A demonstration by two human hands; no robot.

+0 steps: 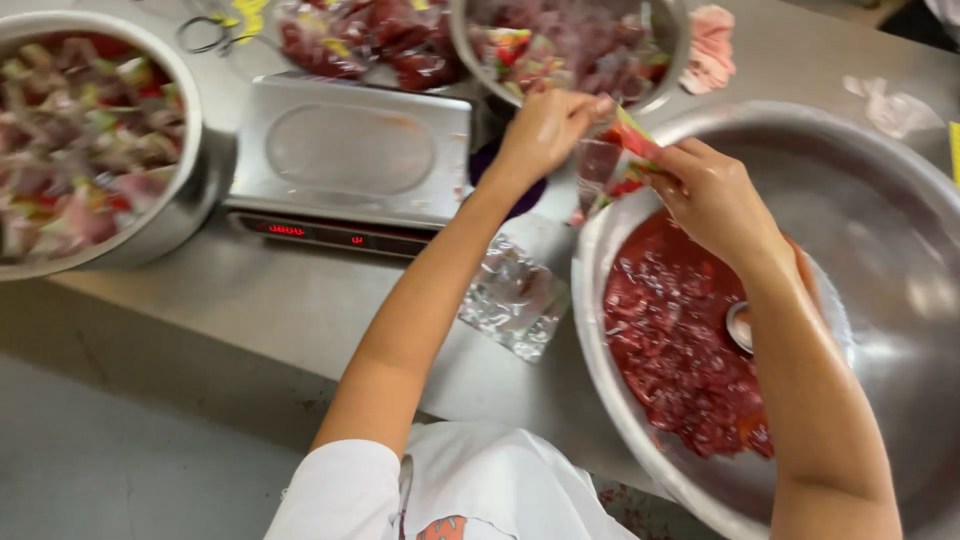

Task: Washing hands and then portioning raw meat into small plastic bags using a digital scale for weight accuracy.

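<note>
Fingers (590,108) of the left hand (540,130) are pinched shut on one top edge of a small clear pouch (612,160), while the right hand (712,195) grips the other edge just as tightly, so the 2 hands seem to hold its mouth taut. It hangs above the rim of the big steel bowl (900,200) of chopped red mix (680,340), likely so drips fall inside. On the tabletop (300,310) lie a scale (350,150) and a flat empty pouch (515,297).
</note>
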